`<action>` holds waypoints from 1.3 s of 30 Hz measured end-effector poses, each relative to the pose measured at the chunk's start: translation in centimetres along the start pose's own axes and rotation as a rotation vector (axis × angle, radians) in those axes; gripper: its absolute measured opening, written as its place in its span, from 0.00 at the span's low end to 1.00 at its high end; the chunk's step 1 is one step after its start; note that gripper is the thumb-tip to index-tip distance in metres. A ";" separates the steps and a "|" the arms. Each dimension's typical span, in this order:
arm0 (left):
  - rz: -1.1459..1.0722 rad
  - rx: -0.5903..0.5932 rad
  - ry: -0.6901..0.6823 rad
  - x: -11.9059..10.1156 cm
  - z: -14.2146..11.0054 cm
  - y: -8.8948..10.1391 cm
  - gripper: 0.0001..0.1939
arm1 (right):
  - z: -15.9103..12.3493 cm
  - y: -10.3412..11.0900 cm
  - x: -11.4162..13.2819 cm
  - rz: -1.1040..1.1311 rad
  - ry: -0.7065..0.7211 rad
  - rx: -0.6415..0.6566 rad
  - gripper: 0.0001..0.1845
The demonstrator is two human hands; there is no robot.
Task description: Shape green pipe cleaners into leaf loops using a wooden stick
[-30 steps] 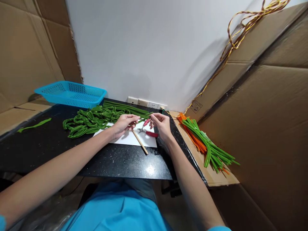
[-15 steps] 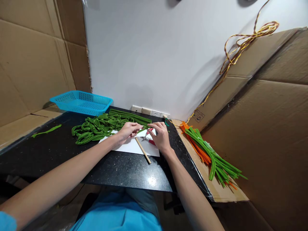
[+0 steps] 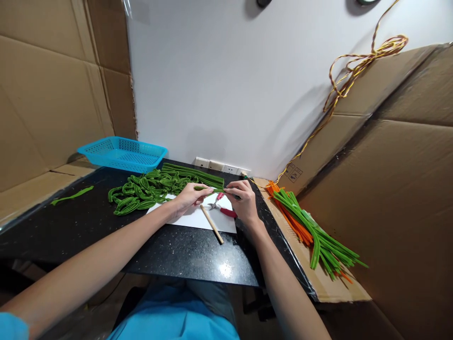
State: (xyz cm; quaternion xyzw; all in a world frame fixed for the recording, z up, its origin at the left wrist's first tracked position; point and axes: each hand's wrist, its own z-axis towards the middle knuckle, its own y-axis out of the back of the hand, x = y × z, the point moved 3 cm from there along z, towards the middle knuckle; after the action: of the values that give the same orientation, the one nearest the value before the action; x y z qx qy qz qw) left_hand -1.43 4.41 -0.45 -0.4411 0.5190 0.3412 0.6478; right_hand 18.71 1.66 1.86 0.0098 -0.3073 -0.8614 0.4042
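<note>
Between my two hands a green pipe cleaner (image 3: 218,190) is stretched above a white sheet of paper (image 3: 187,218). My left hand (image 3: 191,197) pinches it near the left end, fingers closed. At its right end my right hand (image 3: 243,197) is closed on it too. Below, on the sheet, lie red-handled pliers (image 3: 228,212) and a thin wooden stick (image 3: 211,224) whose near end reaches past the paper. Beside my left hand is a heap of looped green pipe cleaners (image 3: 141,189), with a bundle of straight green pipe cleaners (image 3: 194,174) behind it.
A blue plastic basket (image 3: 139,163) stands at the back left. On cardboard at the right lie bright green pipe cleaners (image 3: 318,231) and orange pipe cleaners (image 3: 295,222). Power sockets (image 3: 215,165) line the wall base. A green strip (image 3: 72,195) lies at the left.
My right hand has moved right, away from my left hand, and more of the green pipe cleaner shows between them. The pliers are less covered now.
</note>
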 end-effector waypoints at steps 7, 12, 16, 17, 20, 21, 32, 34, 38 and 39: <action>0.030 0.012 0.028 -0.1 -0.2 -0.1 0.14 | 0.1 0.1 0.3 0.015 -0.017 -0.018 0.10; 0.019 0.019 0.012 0.2 0.0 0.1 0.13 | 0.3 0.1 0.4 -0.002 -0.032 0.000 0.06; -0.004 0.029 0.015 0.1 0.0 0.2 0.12 | 0.4 0.1 0.4 0.061 -0.079 -0.010 0.04; -0.002 0.036 0.020 0.1 -0.1 0.2 0.12 | 0.4 0.0 0.3 0.103 -0.097 0.003 0.03; 0.017 0.069 0.028 0.2 -0.1 0.1 0.13 | 0.4 -0.1 0.2 0.242 -0.165 0.060 0.04; 0.026 0.083 0.028 0.3 -0.1 0.1 0.14 | 0.4 -0.2 0.1 0.283 -0.187 0.073 0.05; 0.038 0.252 0.050 0.2 -0.2 -0.2 0.20 | 0.6 -0.1 0.5 0.562 -0.299 0.130 0.10; 0.034 0.256 0.050 0.1 -0.3 -0.3 0.20 | 0.5 -0.2 0.6 0.604 -0.313 0.139 0.10; 0.013 0.232 0.046 0.0 -0.3 -0.3 0.19 | 0.5 -0.3 0.8 0.551 -0.306 0.151 0.11; 0.003 0.222 0.043 0.0 -0.2 -0.2 0.19 | 0.5 -0.3 0.9 0.526 -0.310 0.152 0.11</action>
State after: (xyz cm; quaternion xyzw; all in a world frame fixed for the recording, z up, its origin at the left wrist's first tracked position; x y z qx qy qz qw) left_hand -1.31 4.10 -0.42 -0.3731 0.5681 0.2731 0.6808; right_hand 17.72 1.46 2.30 -0.1715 -0.4207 -0.6930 0.5597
